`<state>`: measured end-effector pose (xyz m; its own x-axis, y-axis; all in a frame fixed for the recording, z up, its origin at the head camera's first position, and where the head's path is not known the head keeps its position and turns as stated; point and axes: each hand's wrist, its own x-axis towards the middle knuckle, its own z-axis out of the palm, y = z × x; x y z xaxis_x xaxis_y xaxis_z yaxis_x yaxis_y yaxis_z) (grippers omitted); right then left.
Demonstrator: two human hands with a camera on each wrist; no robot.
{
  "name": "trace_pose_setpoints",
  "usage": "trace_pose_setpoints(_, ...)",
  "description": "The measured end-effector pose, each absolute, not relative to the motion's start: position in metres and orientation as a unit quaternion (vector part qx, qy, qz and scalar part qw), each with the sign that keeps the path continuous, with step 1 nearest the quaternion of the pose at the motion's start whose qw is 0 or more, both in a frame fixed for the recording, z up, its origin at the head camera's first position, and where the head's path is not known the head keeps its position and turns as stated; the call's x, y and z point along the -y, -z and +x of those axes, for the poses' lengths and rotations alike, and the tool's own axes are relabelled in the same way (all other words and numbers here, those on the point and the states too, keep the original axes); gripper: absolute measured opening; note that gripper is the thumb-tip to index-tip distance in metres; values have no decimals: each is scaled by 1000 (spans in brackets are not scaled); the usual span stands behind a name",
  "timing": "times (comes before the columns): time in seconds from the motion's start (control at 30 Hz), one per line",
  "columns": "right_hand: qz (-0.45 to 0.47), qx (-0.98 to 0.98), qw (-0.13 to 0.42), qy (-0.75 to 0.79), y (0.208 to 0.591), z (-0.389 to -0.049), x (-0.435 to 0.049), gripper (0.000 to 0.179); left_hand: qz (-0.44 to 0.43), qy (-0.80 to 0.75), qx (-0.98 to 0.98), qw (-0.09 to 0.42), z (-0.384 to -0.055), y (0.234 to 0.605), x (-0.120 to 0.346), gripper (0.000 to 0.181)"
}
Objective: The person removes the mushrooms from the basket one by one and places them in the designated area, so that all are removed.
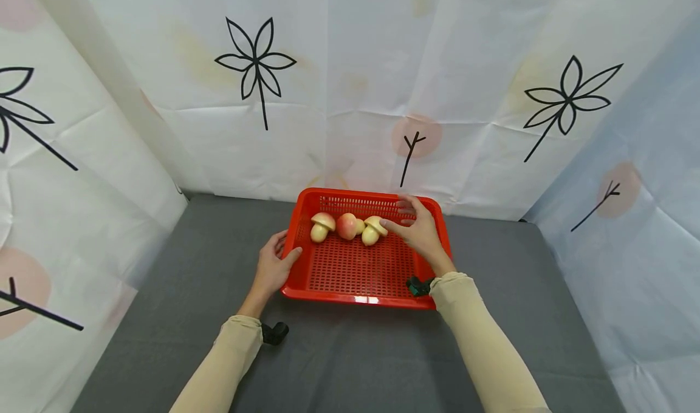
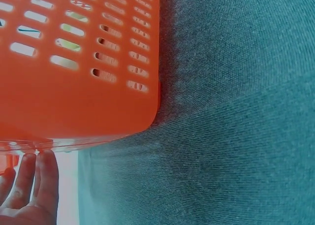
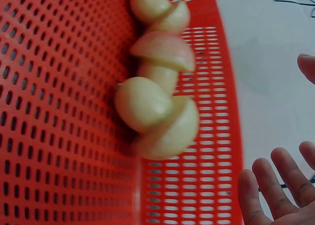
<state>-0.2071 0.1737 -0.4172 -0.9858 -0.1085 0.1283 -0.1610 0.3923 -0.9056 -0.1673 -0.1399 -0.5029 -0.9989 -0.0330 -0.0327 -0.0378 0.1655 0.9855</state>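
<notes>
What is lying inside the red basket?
Inside the red basket lie three mushroom-shaped items. In the head view, the right hand covers part of the basket's right side; what it covers there cannot be seen.

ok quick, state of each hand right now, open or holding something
Left hand: holding the basket by its rim.
Right hand: open, holding nothing.

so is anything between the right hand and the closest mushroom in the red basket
Nothing visible stands between them. In the head view, the right hand is over the basket, beside the closest mushroom; the other two mushrooms lie beyond it. Whether hand and mushroom touch, I can't tell.
</notes>
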Motion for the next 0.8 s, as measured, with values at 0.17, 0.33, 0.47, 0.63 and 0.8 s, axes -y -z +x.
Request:
trace_pose_setpoints(0.17, 64, 859, 0, -508, 454, -231, -173, 75, -23, -648, -761, 6, -168, 503, 140, 58)
trace_pose_setpoints(0.33, 50, 877, -29, -476, 465, -238, -166, 77, -25, -649, -760, 4, -168, 503, 140, 57)
trace_pose_setpoints(0.47, 49, 885, -46, -462, 473, -242, -163, 79, -28, -651, -759, 7, -168, 503, 140, 58)
trace_pose_setpoints(0.63, 56, 893, -55, -444, 482, -244, -160, 80, -35, -643, -765, 15, -170, 503, 140, 59)
trace_pose_setpoints(0.8, 64, 907, -57, -412, 485, -245, -157, 77, -32, -644, -764, 14, -170, 502, 140, 59)
